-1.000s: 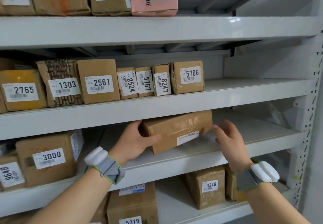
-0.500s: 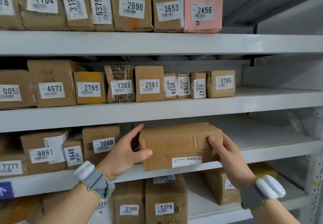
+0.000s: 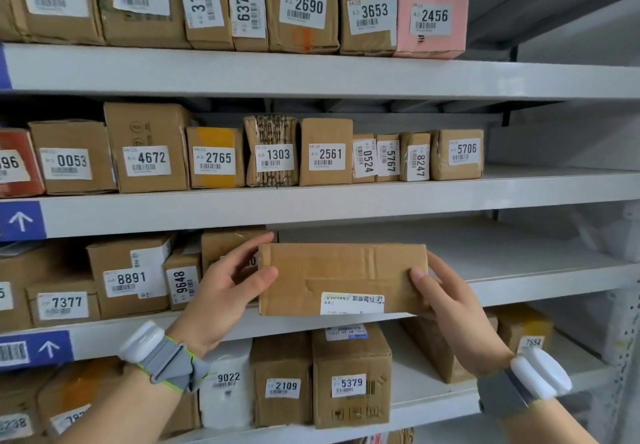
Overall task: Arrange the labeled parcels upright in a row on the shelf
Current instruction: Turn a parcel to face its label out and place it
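Note:
A wide brown cardboard parcel (image 3: 341,275) with a small white label low on its front stands on its long edge at the front of the third shelf (image 3: 540,287). My left hand (image 3: 225,291) grips its left end, thumb on the front face and fingers reaching behind. My right hand (image 3: 446,301) grips its right end, thumb on the front. Left of it in the same row stand parcels 9648 (image 3: 183,282), 8891 (image 3: 130,275) and 7377 (image 3: 64,303). A further box (image 3: 228,246) behind my left hand is mostly hidden.
The third shelf is bare to the right of the held parcel. Shelves above carry rows of labelled boxes such as 2561 (image 3: 325,152) and 5706 (image 3: 457,154). Below stand boxes 5379 (image 3: 349,377) and 2109 (image 3: 282,379). A grey perforated upright (image 3: 627,357) bounds the right side.
The parcel went from lying tilted and turned on the shelf to standing square with its broad face forward, nearer the left row. My right hand closed on its right end. The view shifted left.

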